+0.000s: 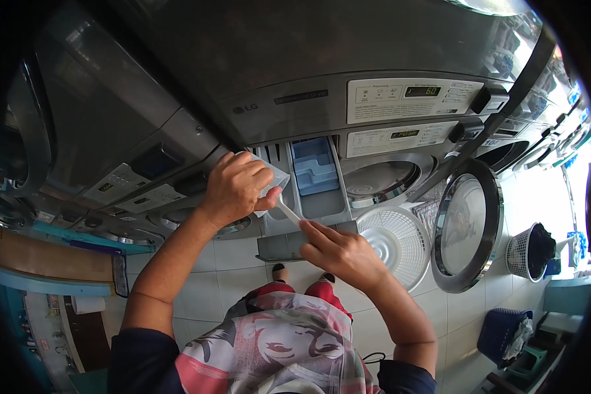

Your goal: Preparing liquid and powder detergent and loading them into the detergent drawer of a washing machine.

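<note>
In the head view, my left hand (239, 187) grips a translucent plastic container (277, 173) above the left side of a pulled-out detergent drawer (347, 199). A slim white handle (289, 213) is held in the fingers of my right hand (342, 253). Its far end runs up to my left thumb and the container, and whatever tool head it carries is hidden there. To the right of the container, a blue plastic insert (315, 170) sits inside the drawer. The drawer's grey front (288, 245) faces me, just left of my right hand.
An LG dryer control panel (413, 101) is above a washer panel (399, 139). Right of the drawer stand a white laundry basket (416, 251) and an open round washer door (468, 226). Farther right are a basket with dark cloth (519, 251) and a blue basket (495, 337).
</note>
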Motion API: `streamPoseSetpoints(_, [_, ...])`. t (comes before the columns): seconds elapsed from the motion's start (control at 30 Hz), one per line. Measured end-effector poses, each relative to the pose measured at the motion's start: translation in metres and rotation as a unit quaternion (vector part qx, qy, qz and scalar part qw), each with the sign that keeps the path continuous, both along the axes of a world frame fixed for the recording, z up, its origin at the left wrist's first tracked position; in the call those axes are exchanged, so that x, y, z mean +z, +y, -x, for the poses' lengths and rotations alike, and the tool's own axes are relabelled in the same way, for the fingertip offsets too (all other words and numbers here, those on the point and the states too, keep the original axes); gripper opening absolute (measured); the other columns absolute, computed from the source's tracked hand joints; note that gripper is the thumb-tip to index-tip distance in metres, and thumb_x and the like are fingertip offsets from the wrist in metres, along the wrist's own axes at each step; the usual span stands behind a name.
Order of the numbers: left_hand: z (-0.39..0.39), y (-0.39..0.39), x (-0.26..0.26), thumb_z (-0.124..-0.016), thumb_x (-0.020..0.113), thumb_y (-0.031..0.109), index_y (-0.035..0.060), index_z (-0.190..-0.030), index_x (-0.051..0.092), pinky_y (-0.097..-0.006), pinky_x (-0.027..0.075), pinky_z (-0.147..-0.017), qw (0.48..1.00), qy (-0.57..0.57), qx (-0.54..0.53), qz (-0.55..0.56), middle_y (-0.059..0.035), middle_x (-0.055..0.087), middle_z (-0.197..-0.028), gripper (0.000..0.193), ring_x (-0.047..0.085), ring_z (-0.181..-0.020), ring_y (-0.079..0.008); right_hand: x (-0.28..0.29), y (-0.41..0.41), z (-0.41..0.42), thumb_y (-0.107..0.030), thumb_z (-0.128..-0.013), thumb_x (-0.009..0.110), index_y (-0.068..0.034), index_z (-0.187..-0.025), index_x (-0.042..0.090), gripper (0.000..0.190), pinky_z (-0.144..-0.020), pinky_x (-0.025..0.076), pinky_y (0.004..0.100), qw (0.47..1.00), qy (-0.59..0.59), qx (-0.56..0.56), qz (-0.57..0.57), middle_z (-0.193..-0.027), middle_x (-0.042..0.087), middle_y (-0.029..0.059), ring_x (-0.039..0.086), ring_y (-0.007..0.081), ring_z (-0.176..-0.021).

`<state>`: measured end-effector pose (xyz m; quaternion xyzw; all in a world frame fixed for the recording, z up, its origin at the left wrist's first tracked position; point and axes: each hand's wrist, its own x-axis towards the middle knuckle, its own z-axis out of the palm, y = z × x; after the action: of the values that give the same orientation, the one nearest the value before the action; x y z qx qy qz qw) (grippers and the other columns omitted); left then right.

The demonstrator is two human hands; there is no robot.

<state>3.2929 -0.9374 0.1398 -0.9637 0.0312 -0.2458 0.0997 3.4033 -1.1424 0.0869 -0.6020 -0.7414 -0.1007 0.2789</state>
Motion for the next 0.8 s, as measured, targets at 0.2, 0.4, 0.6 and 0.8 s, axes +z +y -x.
streamPoseSetpoints(0.2, [-0.002,-0.003,0.000,-0.073,0.060,0.032,0.0094,-0.059,0.049,-0.0302,0.039,-0.055,1.000,0.006,0.005,0.008,-0.0016,0.052,-0.061,0.028,0.050,-0.061,-0.0175,0.003,0.007,0.001,-0.008,-0.068,0.058,-0.010,-0.074,0.046,0.013,-0.059,0.055,0.0259,1.000,0.023,-0.003,-0.005,-0.110,0.057,0.0089,0.061,0.0195,-0.095])
streamPoseSetpoints(0.4, [0.004,0.007,0.004,-0.073,0.059,0.032,0.0085,-0.060,0.050,-0.0309,0.039,-0.054,1.000,-0.007,0.016,0.015,-0.0025,0.053,-0.061,0.028,0.050,-0.059,-0.0185,0.002,-0.008,-0.002,-0.007,-0.067,0.059,-0.009,-0.073,0.046,0.015,-0.057,0.055,0.0263,0.999,0.035,-0.017,-0.009,-0.111,0.057,0.0089,0.062,0.0194,-0.090])
streamPoseSetpoints(0.6, [0.005,0.010,0.000,-0.073,0.056,0.028,0.0070,-0.056,0.038,-0.0333,0.036,-0.051,0.996,-0.074,0.004,0.049,-0.0056,0.041,-0.054,0.032,0.042,-0.053,-0.0221,-0.002,-0.013,-0.003,-0.008,-0.069,0.057,-0.009,-0.078,0.045,0.015,-0.062,0.055,0.0267,0.998,0.042,-0.020,0.042,-0.110,0.056,0.0087,0.061,0.0188,-0.094])
streamPoseSetpoints(0.8, [0.012,0.012,0.001,-0.074,0.059,0.031,0.0072,-0.061,0.049,-0.0311,0.041,-0.055,0.998,-0.035,0.032,0.041,-0.0042,0.053,-0.061,0.029,0.050,-0.058,-0.0199,-0.001,-0.014,-0.006,-0.007,-0.070,0.058,-0.009,-0.078,0.045,0.016,-0.063,0.055,0.0288,0.996,0.077,-0.041,0.014,-0.109,0.056,0.0082,0.061,0.0209,-0.094])
